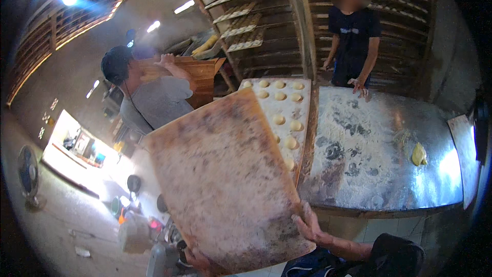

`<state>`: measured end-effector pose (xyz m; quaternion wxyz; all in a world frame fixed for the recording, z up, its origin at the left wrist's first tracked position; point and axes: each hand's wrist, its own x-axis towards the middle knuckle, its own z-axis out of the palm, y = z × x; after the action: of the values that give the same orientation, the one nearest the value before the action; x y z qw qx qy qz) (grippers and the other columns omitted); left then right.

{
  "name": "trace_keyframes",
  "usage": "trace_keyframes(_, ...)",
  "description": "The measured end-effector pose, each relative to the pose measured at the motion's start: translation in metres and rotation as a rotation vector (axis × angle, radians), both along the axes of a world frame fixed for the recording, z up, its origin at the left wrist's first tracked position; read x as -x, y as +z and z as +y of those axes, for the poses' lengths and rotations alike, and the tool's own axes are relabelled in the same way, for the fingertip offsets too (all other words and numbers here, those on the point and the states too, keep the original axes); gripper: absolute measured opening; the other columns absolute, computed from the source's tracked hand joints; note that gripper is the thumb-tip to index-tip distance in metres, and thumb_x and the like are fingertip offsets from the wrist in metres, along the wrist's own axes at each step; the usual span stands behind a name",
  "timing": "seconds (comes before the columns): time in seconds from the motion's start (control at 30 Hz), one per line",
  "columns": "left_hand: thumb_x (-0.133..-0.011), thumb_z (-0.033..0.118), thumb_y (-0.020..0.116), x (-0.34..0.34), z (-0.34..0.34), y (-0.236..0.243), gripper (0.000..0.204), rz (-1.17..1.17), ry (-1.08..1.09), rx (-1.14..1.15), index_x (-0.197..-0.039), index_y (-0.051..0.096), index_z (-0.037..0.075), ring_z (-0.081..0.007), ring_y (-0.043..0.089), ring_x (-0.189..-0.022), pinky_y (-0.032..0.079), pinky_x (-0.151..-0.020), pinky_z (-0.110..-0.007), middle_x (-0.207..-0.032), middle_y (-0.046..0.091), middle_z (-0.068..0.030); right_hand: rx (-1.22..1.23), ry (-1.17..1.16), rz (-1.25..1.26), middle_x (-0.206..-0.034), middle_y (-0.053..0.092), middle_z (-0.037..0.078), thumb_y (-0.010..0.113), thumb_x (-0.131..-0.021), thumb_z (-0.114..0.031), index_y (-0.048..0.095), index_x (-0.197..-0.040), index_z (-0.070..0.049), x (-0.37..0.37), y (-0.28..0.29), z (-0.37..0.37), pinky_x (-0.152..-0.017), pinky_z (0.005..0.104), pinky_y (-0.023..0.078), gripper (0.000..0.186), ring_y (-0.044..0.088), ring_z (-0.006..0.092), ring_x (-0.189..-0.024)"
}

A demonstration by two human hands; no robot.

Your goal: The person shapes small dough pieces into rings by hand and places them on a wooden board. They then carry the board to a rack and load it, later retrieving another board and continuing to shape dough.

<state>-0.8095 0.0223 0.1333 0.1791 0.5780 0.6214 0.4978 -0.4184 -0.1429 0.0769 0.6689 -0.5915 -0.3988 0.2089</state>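
A large, flour-stained wooden board (pixel 220 174) is held tilted in front of me. My right hand (pixel 310 225) grips its right edge near the lower corner. At the lower left edge, my left hand (pixel 201 261) is closed on the board, with its fingers partly hidden. Just beyond the board lies a floured tray (pixel 288 105) carrying rows of round dough balls (pixel 279 96), some of them covered by the board. To its right, a metal-topped work table (pixel 382 184) is dusted with flour, and a yellow lump of dough (pixel 419 154) rests on it.
One person (pixel 353 41) in dark clothes stands behind the table, a hand on its far edge. At left, another person (pixel 156 95) in grey holds a wooden box or board (pixel 205 77). Wooden racks (pixel 246 20) with trays stand behind. A fan (pixel 28 172) and buckets are at left.
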Motion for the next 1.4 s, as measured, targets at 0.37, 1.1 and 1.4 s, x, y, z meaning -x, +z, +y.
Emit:
trace_keyframes(0.37, -0.090, 0.026, 0.068, -0.245, 0.299, 0.024, 0.033, 0.268, -0.333, -0.005, -0.106, 0.069, -0.002, -0.0396, 0.065, -0.096, 0.049, -0.087, -0.048, -0.096, 0.069, -0.0206, 0.403, -0.443, -0.021, -0.080, 0.063, 0.025, 0.060, -0.091, -0.016, 0.051, -0.129, 0.006, -0.159, 0.015, 0.142, -0.061, 0.0505, 0.047, 0.044, 0.066, 0.0381, -0.072)
trace_keyframes(1.1, -0.099, 0.051, 0.051, -0.668, 0.581, 0.046, 0.066, 0.729, -1.039, -0.398, -0.156, 0.046, 0.016, -0.0439, 0.032, -0.152, 0.015, -0.121, -0.070, -0.163, 0.038, -0.0218, 0.889, -0.706, -0.715, -0.167, 0.025, 0.019, 0.063, -0.097, -0.050, 0.044, -0.156, -0.017, -0.383, 0.094, 0.481, -0.122, 0.0649, 0.018, 0.070, 0.019, 0.0425, -0.155)
trace_keyframes(1.4, -0.098, 0.054, 0.046, -0.691, 0.559, 0.014, 0.064, 0.862, -0.860, -0.590, -0.152, 0.053, 0.020, -0.0372, 0.031, -0.154, 0.010, -0.124, -0.066, -0.163, 0.041, -0.0157, 1.012, -0.869, -0.813, -0.169, 0.028, 0.016, 0.063, -0.095, -0.050, 0.047, -0.156, -0.017, -0.381, 0.051, 0.483, -0.121, 0.0655, 0.019, 0.071, 0.021, 0.0395, -0.156)
